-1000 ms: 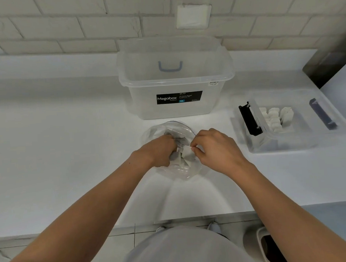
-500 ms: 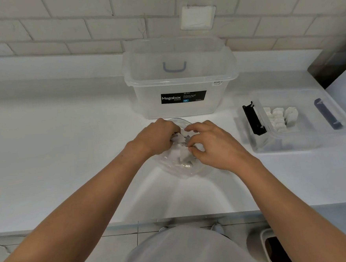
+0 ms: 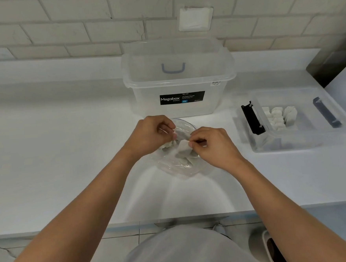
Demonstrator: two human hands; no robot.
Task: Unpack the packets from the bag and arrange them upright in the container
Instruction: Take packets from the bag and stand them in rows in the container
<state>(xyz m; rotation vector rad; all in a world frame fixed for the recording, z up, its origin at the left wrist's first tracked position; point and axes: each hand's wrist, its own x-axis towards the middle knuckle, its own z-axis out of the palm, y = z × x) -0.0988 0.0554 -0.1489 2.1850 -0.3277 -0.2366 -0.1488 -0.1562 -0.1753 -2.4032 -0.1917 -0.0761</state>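
Clear plastic bag point(image 3: 181, 168) lies on the white worktop point(image 3: 67, 158), centre, just on the near side of a large clear storage box point(image 3: 179, 85) labelled "Megabox". The bag's mouth faces far.

Left hand point(image 3: 153, 135): fingers curled, pinching the far-left rim of the bag.

Right hand point(image 3: 215, 146): thumb and forefinger closed on the top corner of one white packet point(image 3: 183, 149) at the bag's mouth. Cannot tell whether bag film lies between fingers and packet.

Loose packets point(image 3: 187, 159), white, lie heaped under the film inside the bag; count not readable.

Container point(image 3: 304, 144): shallow clear tub on the right side of the worktop, well apart from the bag. Stowed packets point(image 3: 275, 117) stand upright in close rows in its left-centre part, with a larger one at the right end of the block. A black latch point(image 3: 251, 118) stands at the container's left end and a dark grey latch point(image 3: 326, 115) lies at its right end.

Storage box: a blue-grey handle point(image 3: 173, 68) shows through its wall.
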